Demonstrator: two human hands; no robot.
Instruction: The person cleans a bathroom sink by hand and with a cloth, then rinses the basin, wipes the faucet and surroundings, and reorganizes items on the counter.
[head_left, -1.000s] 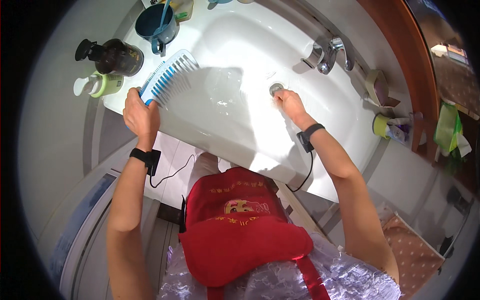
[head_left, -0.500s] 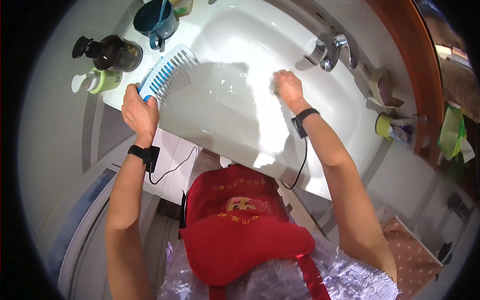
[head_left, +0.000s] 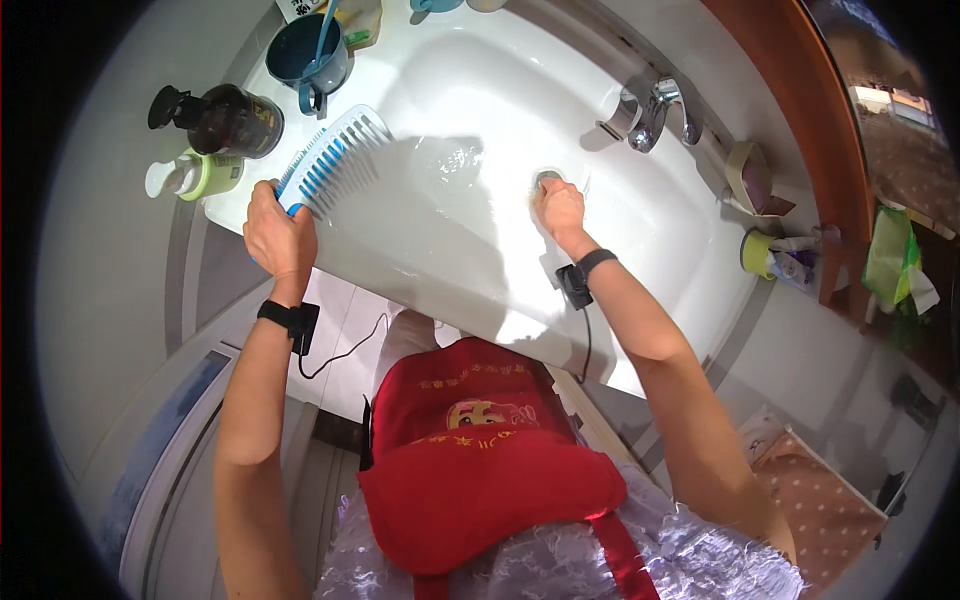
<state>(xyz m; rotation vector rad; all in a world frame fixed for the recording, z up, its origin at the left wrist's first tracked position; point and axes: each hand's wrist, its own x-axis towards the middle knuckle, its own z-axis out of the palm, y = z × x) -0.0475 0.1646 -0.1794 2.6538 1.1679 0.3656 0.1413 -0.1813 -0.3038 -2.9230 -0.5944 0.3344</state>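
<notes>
My left hand [head_left: 278,238] is closed round the handle end of a white and blue wide-toothed comb [head_left: 325,158]. The comb is held out over the sink's left rim, its teeth toward the basin. Blue strips and finer teeth show along it; whether a second comb lies beneath, I cannot tell. Down in the white sink [head_left: 440,290], my right hand [head_left: 562,207] has its fingers drawn together at the near edge of the round drain [head_left: 547,177]. Whatever those fingertips may hold is hidden. Shallow water glints on the basin floor.
A chrome faucet [head_left: 655,115] stands at the back right. On the left rim are a dark teal mug [head_left: 308,55], a brown pump bottle [head_left: 238,122] and a green pump bottle [head_left: 215,175]. A yellow-green cup [head_left: 758,253] sits at the right. My red apron [head_left: 480,450] hangs below.
My right hand has moved slightly left and nearer to me, and the drain now shows beyond its fingertips. My left hand keeps hold of the comb, almost unmoved.
</notes>
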